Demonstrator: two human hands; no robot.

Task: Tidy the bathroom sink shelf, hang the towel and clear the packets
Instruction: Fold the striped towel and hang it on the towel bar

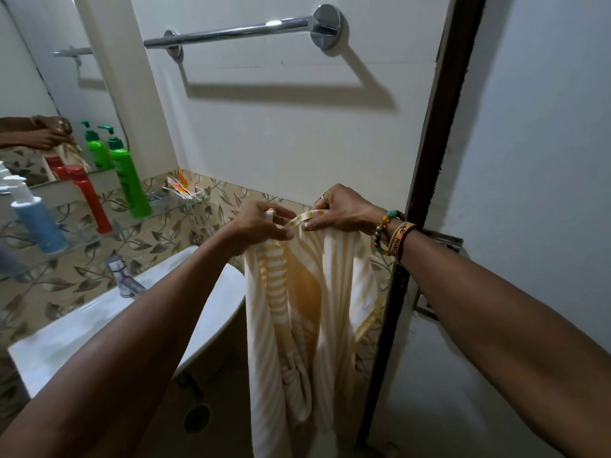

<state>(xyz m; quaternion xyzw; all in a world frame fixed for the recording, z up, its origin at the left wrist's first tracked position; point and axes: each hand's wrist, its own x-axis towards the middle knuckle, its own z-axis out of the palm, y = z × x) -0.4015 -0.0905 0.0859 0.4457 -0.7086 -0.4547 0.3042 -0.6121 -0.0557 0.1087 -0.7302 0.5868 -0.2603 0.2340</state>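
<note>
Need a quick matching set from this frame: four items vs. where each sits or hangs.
Items:
1. towel
2. towel bar
3. green bottle
4. packets

Places:
A. bare, on the wall above both hands
B. right end of the glass shelf
C. hanging from the left hand and right hand
D. upright on the glass shelf, right of the red bottle

Pairs: 1-C, 2-A, 3-D, 4-B
</note>
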